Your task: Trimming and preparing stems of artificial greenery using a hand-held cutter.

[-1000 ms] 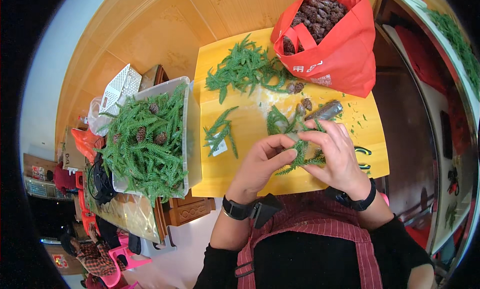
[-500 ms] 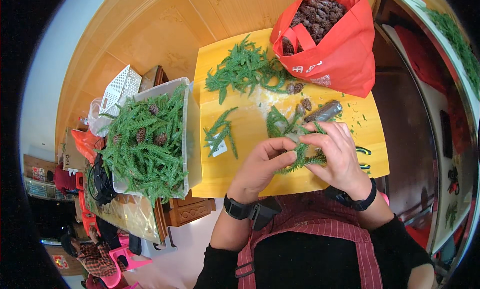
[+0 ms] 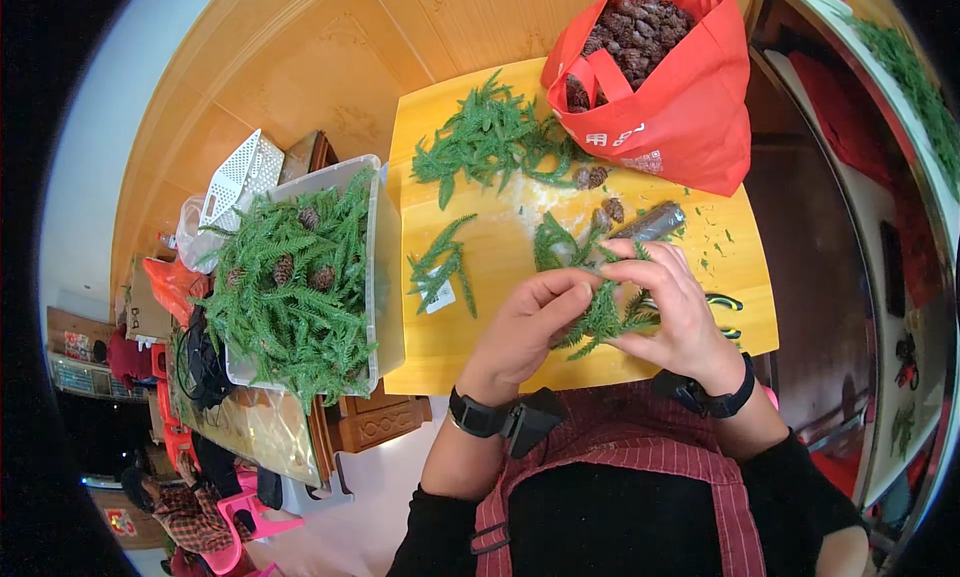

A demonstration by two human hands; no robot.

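Observation:
Over the near part of the yellow table (image 3: 500, 357), my left hand (image 3: 535, 322) and my right hand (image 3: 672, 302) meet fingertip to fingertip. Both pinch a green artificial pine sprig (image 3: 603, 322), whose needles hang below the fingers. What lies exactly between the fingertips is hidden. Another green pine piece (image 3: 552, 242) shows just beyond my hands. Loose pine cones (image 3: 612, 210) and a dark wrapped roll (image 3: 655, 220) lie farther back. Beside my right hand, the dark handles of what look like scissors (image 3: 728, 302) stick out.
At the left stands a clear plastic bin (image 3: 385, 277) heaped with pine sprigs and several cones. A red bag (image 3: 660, 117) full of pine cones occupies the back right. A sprig pile (image 3: 490, 142) lies at the back, and a small sprig (image 3: 445, 252) on a white label.
My fingertips have come closer together on the sprig. Its needles have turned and now hang lower and more spread. The things around it stay put.

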